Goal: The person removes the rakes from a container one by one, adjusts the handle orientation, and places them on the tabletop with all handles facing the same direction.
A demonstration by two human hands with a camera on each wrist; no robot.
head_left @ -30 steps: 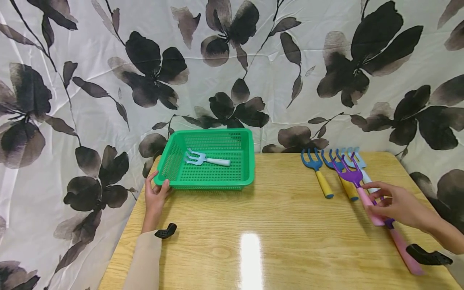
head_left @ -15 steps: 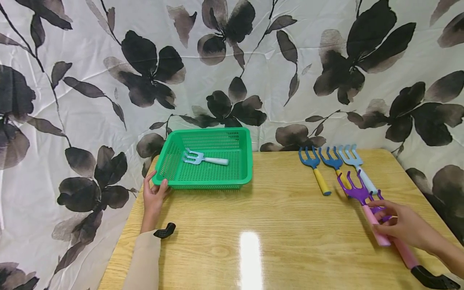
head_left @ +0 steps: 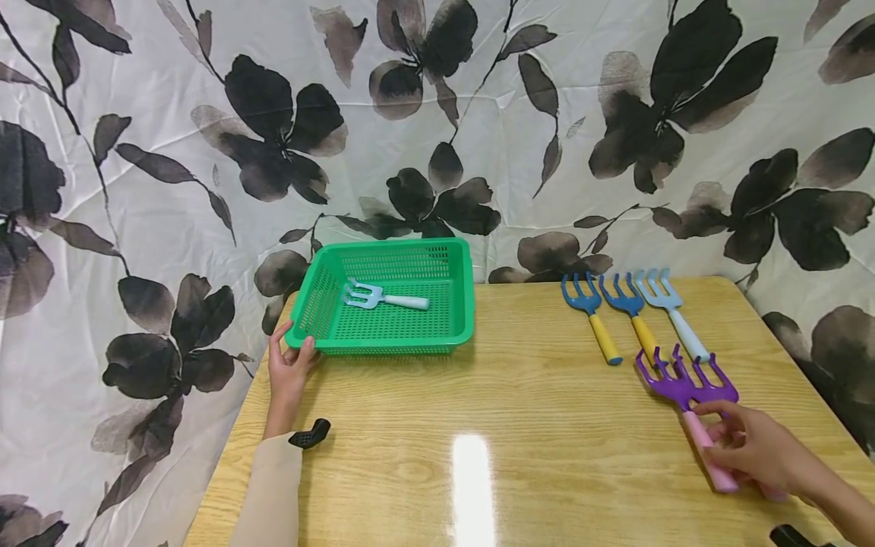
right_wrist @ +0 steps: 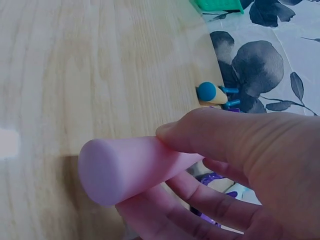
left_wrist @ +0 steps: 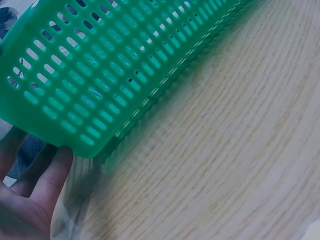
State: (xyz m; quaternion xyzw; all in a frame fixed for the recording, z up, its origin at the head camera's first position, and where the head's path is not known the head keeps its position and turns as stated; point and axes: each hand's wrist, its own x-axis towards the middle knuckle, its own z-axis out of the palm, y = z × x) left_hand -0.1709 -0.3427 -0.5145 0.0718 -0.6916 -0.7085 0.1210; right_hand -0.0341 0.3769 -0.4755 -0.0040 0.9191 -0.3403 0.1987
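Observation:
My right hand [head_left: 759, 441] holds a garden hand fork [head_left: 675, 390] with purple tines by its pink handle [right_wrist: 135, 167], thumb on one side and fingers on the other. A second purple fork [head_left: 719, 390] lies on the table right beside it, its handle mostly behind the hand. At the near left corner of a green plastic basket [head_left: 390, 349], my left hand [head_left: 289, 380] grips the rim between thumb and fingers; the left wrist view has the thumb [left_wrist: 55, 172] against that corner. Inside the basket lies a light blue fork [head_left: 386, 297] with a pale handle.
Two blue forks with yellow handles, the left one [head_left: 593, 319] and the middle one [head_left: 632, 315], lie towards the back right, next to a light blue fork [head_left: 673, 313]. A floral cloth [head_left: 519, 137] hangs behind the wooden table [head_left: 383, 456].
My right hand has carried the purple fork towards the table's near right, away from the blue forks and beside the other purple fork. The left hand keeps its grip on the basket.

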